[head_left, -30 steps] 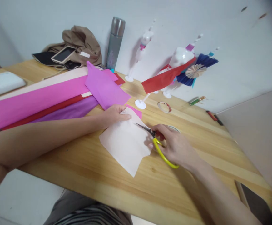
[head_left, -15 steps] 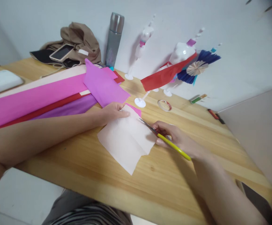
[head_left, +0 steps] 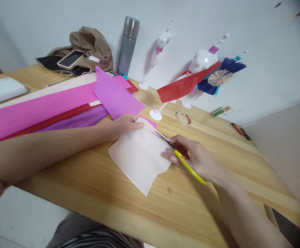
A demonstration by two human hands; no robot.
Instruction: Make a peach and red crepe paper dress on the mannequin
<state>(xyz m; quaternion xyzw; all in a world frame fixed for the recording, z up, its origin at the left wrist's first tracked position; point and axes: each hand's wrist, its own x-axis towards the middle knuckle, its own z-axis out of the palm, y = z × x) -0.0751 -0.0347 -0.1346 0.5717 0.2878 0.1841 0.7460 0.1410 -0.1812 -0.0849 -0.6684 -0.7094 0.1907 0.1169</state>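
Observation:
A pale pink sheet of paper [head_left: 139, 156] lies flat on the wooden table [head_left: 95, 186]. My left hand [head_left: 125, 124] presses down on its far corner. My right hand [head_left: 198, 159] grips yellow-handled scissors [head_left: 180, 155], whose blades rest on the sheet's right edge. A small bright pink piece [head_left: 150, 122] peeks out from under the sheet's far edge.
Long rolls of pink, red and purple crepe paper [head_left: 36, 112] lie at the left, with a purple sheet [head_left: 115, 94] on top. A steel flask [head_left: 127, 46], a brown bag with a phone [head_left: 71, 59], white figures with paper fans [head_left: 204, 67], tape rolls [head_left: 183, 118] and markers line the wall.
The scissors stay at the sheet's right edge. Their handle lay flatter half a second ago and now shows red inside my fingers again. My left hand has kept its place.

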